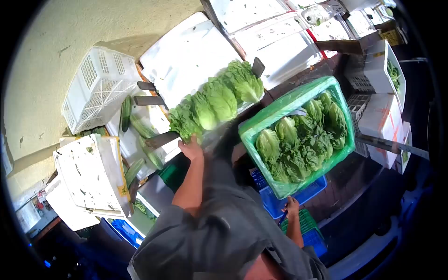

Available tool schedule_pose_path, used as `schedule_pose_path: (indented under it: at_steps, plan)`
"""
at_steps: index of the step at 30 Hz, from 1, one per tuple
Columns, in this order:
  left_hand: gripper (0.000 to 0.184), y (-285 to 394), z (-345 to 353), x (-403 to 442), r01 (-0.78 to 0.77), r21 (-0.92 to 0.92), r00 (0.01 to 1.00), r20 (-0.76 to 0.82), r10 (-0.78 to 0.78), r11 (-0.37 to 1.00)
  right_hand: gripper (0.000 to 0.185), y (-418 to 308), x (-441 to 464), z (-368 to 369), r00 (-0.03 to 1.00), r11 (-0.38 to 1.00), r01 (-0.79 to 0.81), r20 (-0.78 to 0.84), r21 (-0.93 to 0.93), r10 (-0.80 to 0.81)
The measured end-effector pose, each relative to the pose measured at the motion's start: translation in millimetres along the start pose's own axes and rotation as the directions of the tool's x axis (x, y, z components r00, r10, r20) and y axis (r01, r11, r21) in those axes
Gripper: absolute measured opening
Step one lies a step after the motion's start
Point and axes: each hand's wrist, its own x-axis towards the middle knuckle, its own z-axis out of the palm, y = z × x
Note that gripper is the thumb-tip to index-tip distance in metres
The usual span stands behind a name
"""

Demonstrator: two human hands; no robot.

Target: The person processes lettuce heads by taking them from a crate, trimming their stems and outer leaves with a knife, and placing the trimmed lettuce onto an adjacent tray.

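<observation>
My left hand [190,148] is at the near end of a row of lettuce heads [219,100], its fingers closed on the lowest lettuce [185,116]; the fingertips are partly hidden by leaves. The row lies along the edge of a white foam board. To the right, a foam box lined with green plastic [280,109] holds several more lettuces [298,140]. Just below that box's near corner, my right hand [291,206] is closed around a slim dark-blue object [283,217], too small to make out.
Cucumbers [140,126] lie on a white surface at left, beside a white plastic crate [95,88] and a stacked foam box [88,172]. Wooden posts [162,140] stick up at the stall's edge. Blue [315,189] and green crates [305,221] sit under the lettuce box.
</observation>
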Motion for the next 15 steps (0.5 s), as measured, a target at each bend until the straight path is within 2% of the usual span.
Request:
schedule_pose_path:
  at_steps: [2,3,6,7,10,11,12,14,15]
  plan:
    - [0.078,14.0,-6.7,0.0,0.0,0.036,0.992,0.128,-0.005,0.999,0.029,3.7,3.3,2.7,1.0,1.0,0.013,-0.017,-0.012,-0.013]
    - [0.08,-17.1,7.0,4.6,-0.19,0.37,0.975,-0.039,0.22,0.909,0.026,-1.2,-3.4,3.1,0.999,0.994,-0.037,-0.013,0.104,0.039]
    - [0.08,-4.0,7.5,-3.4,-0.169,0.281,0.984,0.0,0.176,0.945,0.025,-0.7,-13.9,2.9,0.99,0.971,-0.099,-0.078,0.218,0.119]
    - [0.082,11.9,3.9,-4.7,-0.101,0.064,0.988,0.122,0.093,0.993,0.025,2.9,-14.1,2.4,0.99,0.972,-0.1,-0.078,0.214,0.119]
    - [0.085,19.3,13.4,-1.9,-0.03,0.203,0.998,0.06,0.018,0.979,0.024,4.8,-20.2,0.8,0.984,0.98,-0.13,-0.099,0.148,0.145]
    - [0.087,-6.8,22.2,12.1,-0.066,0.256,0.998,0.036,0.059,0.964,0.024,8.9,-17.2,-2.5,0.985,0.985,-0.114,-0.112,0.132,0.129]
    - [0.088,0.2,17.7,10.7,-0.053,0.234,0.996,0.085,0.034,0.971,0.024,11.6,-11.9,-4.5,0.982,0.993,-0.04,-0.181,0.114,0.06]
    - [0.084,-6.7,13.0,10.3,-0.079,0.364,0.995,0.081,0.053,0.928,0.024,15.5,1.4,-11.9,0.939,0.991,0.108,-0.335,0.083,-0.074]
    - [0.082,12.7,5.1,0.1,-0.026,0.314,0.988,0.156,-0.025,0.949,0.025,7.9,-1.6,-13.2,0.895,0.974,0.215,-0.414,0.07,-0.167]
